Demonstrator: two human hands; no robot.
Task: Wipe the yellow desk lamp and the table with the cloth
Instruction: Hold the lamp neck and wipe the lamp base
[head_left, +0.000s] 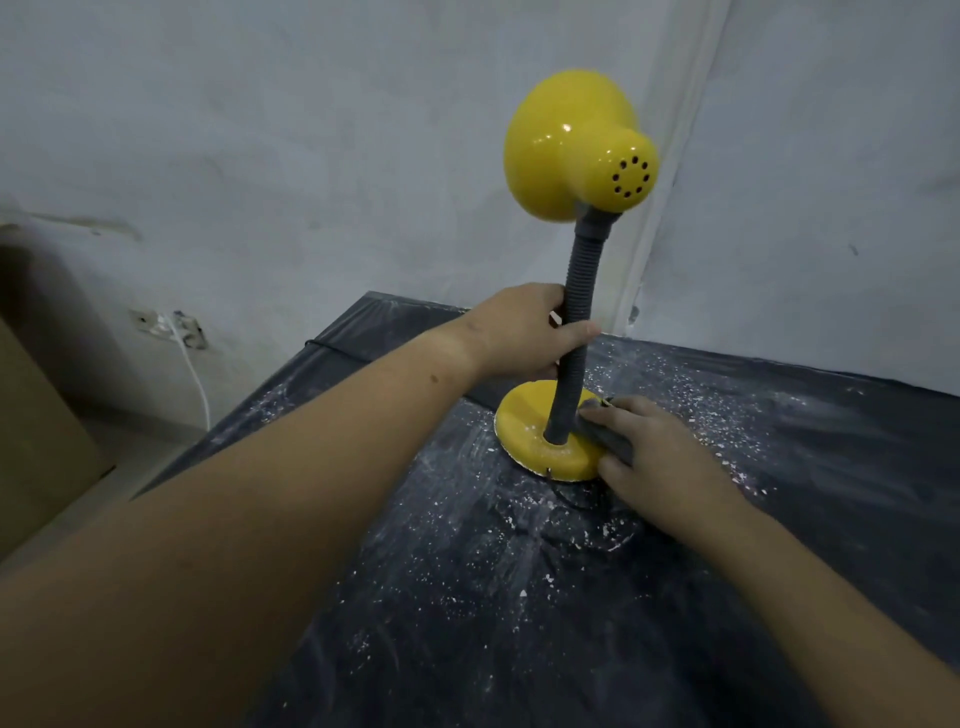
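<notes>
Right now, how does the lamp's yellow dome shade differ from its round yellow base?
The yellow dome shade sits high on the grey ribbed neck; the round yellow base rests on the dark table. The shade looks glossy and clean; the base carries white specks. Nothing touches the shade; the right hand holds a grey cloth against the base. Both are yellow.

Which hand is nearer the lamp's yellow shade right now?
Left. The left hand grips the grey neck below the shade; the right hand holds the cloth on the base, lower down.
</notes>
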